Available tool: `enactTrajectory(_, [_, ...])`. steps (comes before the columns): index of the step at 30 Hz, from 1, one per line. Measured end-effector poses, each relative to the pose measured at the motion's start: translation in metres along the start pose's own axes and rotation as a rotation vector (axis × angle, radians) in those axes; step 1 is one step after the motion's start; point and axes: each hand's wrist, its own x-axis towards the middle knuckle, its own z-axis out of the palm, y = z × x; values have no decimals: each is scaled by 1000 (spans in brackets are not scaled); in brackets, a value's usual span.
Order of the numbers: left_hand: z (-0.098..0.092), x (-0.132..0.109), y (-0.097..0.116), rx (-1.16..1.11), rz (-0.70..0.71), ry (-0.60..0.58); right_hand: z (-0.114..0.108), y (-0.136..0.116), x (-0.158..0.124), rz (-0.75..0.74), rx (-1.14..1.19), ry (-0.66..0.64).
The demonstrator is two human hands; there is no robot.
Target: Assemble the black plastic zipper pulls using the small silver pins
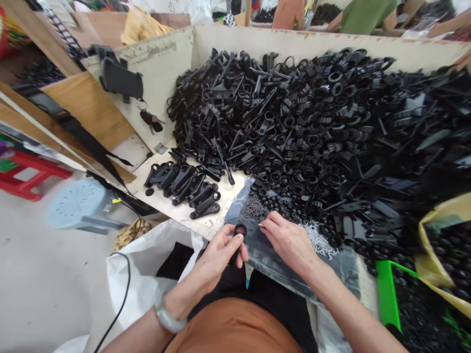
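My left hand (224,245) is closed around a black plastic arm-like part (240,229) with a round ring end turned up; a reddish spot shows inside the ring. To its right, my right hand (289,240) pinches a small silvery metal pin (260,225) between thumb and fingertips, a little apart from the black part. Both hands are above the front edge of a dark work mat (279,264). Small dark screws (255,208) lie heaped behind the fingers. A pile of silvery pins (319,240) is beside my right wrist.
A large heap of black plastic parts (287,117) fills the walled bench. Several matching arm parts (184,184) lie in a row at left. A green crate (387,289) and yellow sack (437,264) stand right. A blue stool (77,203) and white sack (147,260) are left.
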Motion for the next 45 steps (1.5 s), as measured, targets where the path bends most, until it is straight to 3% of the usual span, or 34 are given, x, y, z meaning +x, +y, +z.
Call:
enactTrajectory(7, [3,-2,3,-28,-6,7,6,5,5,-16,67,18])
enactTrajectory(13, [6,5,6,30,-55,12,-5,3,-12,103,531,169])
enactTrajectory(16, [9,8,7,113,-70,-1,-9,-3,-28,181,649,225])
enactTrajectory(18, [10,11,7,289,-1,40,-10,-8,-37,233,715,262])
enactTrajectory(21, [10,18,7,740,227,106,-12,-15,-45,322,824,304])
enactTrajectory(25, [9,31,7,1276,408,45,-13,-19,-45,384,929,336])
enactTrajectory(30, [9,41,9,1537,460,-26,-11,-26,-41,429,1042,348])
enactTrajectory(38, [1,43,-7,1410,619,-18,-2,-36,-29,625,1396,439])
enactTrajectory(41, [8,36,1,966,528,72,0,-39,-25,688,1504,458])
enactTrajectory(45, [23,19,16,222,192,82,-2,-46,-21,704,1608,389])
